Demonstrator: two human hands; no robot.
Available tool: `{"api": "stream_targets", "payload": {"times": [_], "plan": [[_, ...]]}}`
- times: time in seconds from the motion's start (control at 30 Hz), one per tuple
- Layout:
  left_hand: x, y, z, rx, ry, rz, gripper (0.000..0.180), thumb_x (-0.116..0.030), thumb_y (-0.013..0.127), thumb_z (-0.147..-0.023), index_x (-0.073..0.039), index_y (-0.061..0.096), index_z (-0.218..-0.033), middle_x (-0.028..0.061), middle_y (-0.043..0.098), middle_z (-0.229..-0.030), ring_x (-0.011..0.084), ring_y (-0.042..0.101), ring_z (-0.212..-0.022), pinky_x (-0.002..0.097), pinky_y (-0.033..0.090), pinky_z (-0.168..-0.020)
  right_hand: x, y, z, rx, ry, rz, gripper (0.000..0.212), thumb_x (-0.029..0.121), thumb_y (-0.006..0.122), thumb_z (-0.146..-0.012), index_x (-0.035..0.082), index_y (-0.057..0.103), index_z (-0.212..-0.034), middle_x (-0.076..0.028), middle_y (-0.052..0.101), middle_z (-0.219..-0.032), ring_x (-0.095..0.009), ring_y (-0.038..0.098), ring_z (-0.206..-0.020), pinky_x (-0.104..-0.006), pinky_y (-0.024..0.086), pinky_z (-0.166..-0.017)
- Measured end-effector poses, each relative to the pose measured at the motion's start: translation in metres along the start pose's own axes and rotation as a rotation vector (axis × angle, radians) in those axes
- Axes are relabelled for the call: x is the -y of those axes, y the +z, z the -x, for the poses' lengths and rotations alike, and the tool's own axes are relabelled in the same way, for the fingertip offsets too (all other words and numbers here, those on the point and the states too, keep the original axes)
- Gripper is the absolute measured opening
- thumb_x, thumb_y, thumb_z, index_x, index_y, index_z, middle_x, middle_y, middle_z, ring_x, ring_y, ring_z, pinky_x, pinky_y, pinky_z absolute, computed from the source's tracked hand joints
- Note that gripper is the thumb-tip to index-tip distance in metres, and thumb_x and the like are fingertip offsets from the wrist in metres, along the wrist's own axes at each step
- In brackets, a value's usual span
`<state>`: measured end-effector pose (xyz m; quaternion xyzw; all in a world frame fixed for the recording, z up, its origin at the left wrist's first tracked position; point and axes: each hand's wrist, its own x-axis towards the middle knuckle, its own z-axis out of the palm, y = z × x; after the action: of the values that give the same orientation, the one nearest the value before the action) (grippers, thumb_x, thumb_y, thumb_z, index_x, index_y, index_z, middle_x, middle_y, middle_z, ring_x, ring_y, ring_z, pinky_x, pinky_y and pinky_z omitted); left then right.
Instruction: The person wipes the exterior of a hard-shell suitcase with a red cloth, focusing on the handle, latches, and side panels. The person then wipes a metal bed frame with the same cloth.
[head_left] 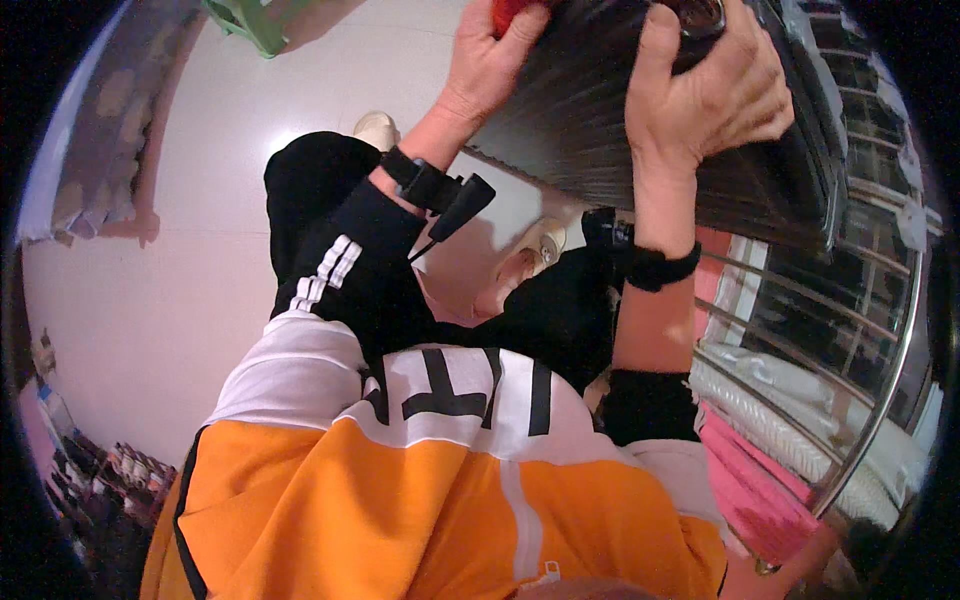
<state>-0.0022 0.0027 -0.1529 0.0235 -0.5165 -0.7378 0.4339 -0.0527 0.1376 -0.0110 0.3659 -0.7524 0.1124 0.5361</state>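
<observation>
Pale floor (220, 180) down the left, a green plastic stool (252, 26) poking in up top, a metal rack (893, 365) with pink cloth (755, 490) on the right; a dark desk (570, 110) with streaky grain takes up the upper right, and the action is up there. Left hand (488, 68) is up by the desk's left edge, thumb and fingers closed round a red thing (511, 13); the frame chops most of it off, so no clue from me on its shape or what it's made of. Right hand (708, 100) is over the desk, thumb one side and curled fingers the other, gripping a dark round piece (698, 14) with a shiny rim; that's at the top edge too, so only part of it shows. My guess on handling: the dark one is stiff and fairly light, maybe slick along that glossy rim; I'd wrap the sides like this hand does and not pinch the lip, and treat it as breakable just in case. Red one's harder to call; it looks small enough for one hand, but soft or hard, honestly can't tell; holding it round the middle seems safest.
</observation>
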Motion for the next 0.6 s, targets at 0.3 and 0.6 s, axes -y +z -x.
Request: {"api": "stream_targets", "payload": {"times": [0.3,0.6], "plan": [[0.069,-0.034,0.041,-0.313,0.013,-0.465,0.042,-0.037,0.059,-0.101,-0.008,0.063,-0.13,0.0195,0.064,-0.128,0.0392,0.056,-0.118,0.0468,0.041,-0.105,0.009,-0.003,-0.004,-0.043,0.063,-0.164,0.057,0.062,0.054,-0.099,0.018,0.06,-0.136,-0.002,0.059,-0.126,-0.025,0.048,-0.124,-0.0492,0.022,-0.11],[0.055,-0.031,0.043,-0.46,-0.382,-0.329,0.044,-0.04,0.062,-0.098,-0.007,0.065,-0.128,0.0193,0.069,-0.119,0.0394,0.063,-0.11,0.0479,0.047,-0.1,0.01,-0.002,-0.003,-0.037,0.064,-0.133,0.057,0.063,0.052,-0.1,0.019,0.06,-0.136,-0.002,0.06,-0.127,-0.025,0.049,-0.125,-0.0493,0.023,-0.111]]}}
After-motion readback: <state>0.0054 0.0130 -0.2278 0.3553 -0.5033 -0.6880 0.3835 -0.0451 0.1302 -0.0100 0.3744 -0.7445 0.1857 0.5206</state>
